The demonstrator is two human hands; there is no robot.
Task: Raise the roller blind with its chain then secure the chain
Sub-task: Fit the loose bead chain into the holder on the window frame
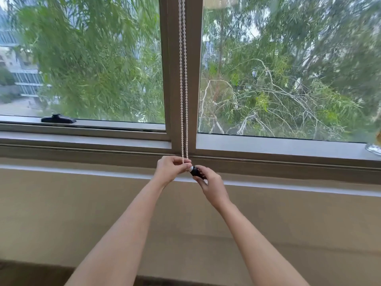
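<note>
A white beaded chain (184, 79) hangs as two strands straight down the brown middle post of the window (193, 79). Its lower end meets a small black holder with a white tip (194, 170) just below the sill. My left hand (172, 169) pinches the bottom of the chain between thumb and fingers. My right hand (210, 184) grips the black holder from the right, touching my left fingertips. The blind is rolled high; only a pale edge (220, 2) shows at the top of the right pane.
A black window handle (58, 119) lies on the lower left frame. A glass object (374, 148) sits on the sill at the far right. A beige wall (82, 213) runs below the sill. Trees and buildings fill the panes.
</note>
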